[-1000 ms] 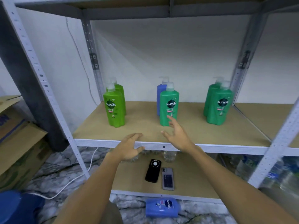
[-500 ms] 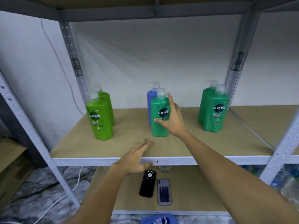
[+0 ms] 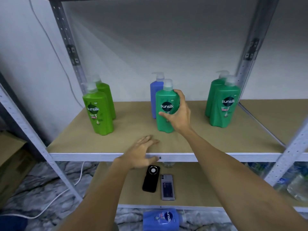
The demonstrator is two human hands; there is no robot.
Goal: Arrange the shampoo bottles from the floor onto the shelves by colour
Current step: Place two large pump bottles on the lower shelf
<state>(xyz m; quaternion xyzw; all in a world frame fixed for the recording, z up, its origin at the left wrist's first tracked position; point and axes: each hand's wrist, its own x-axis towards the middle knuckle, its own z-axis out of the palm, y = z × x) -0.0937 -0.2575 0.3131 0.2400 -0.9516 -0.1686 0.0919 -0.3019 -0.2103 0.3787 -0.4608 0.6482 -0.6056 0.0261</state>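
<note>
On the middle shelf (image 3: pixel 216 144) a teal-green shampoo bottle (image 3: pixel 164 100) stands upright in the centre, and my right hand (image 3: pixel 179 114) is wrapped around its right side. Directly behind it is a blue bottle (image 3: pixel 155 95). Two light-green bottles (image 3: pixel 98 112) stand at the left, and two teal-green bottles (image 3: pixel 223 105) at the right. Another blue bottle (image 3: pixel 160 220) lies on its side on the floor below the shelves. My left hand (image 3: pixel 141 152) rests flat on the shelf's front edge, fingers apart, holding nothing.
A black device (image 3: pixel 150 179) and a phone (image 3: pixel 167 187) lie on the lower shelf (image 3: pixel 191 189). Plastic water bottles (image 3: pixel 298 185) fill the lower right. Cardboard boxes (image 3: pixel 13 164) sit at the left, and a white cable (image 3: pixel 50 205) runs over the floor.
My right hand reached forward and closed around the centre teal-green bottle. My left hand settled on the shelf edge. The view moved closer and higher.
</note>
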